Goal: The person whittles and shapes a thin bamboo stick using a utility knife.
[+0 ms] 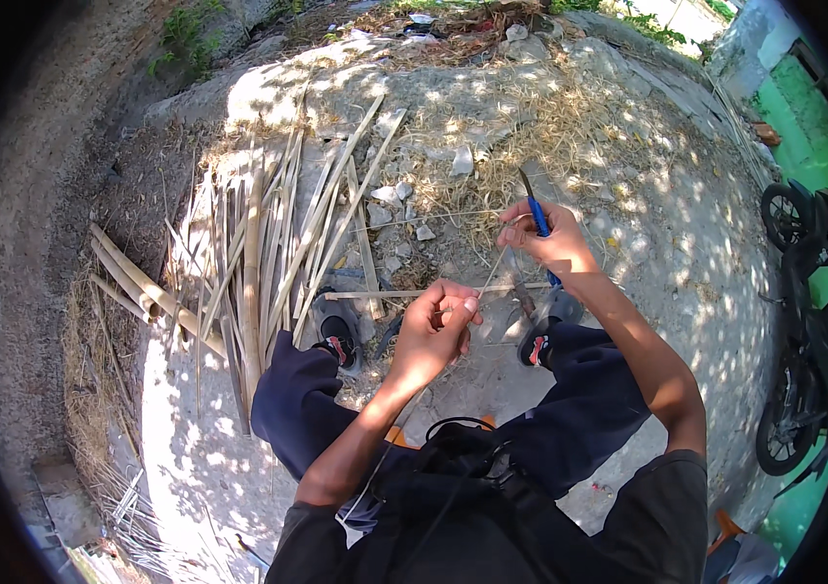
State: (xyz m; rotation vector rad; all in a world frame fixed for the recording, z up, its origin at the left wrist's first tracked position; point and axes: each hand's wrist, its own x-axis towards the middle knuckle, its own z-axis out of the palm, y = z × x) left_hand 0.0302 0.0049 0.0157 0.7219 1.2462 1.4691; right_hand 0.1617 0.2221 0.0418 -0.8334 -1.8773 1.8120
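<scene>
A thin bamboo strip [494, 270] runs slantwise between my two hands. My left hand [435, 329] is closed, pinching the strip between thumb and fingers. Up and to the right, my right hand [552, 243] is also closed. Its fingertips hold the strip's upper end, while a knife with a blue handle [539, 218] is gripped in the same hand, its dark blade pointing up and away. Beneath the hands, a flat bamboo slat [375, 294] lies crosswise between my shoes, partly hidden by my left hand.
Many split bamboo slats [283, 234] lie heaped left of my feet, beside whole bamboo poles [146, 277]. Stones [390, 195] and dry straw [502, 195] are scattered ahead. A dark motorcycle [808, 321] stands at the right by a green wall [808, 127].
</scene>
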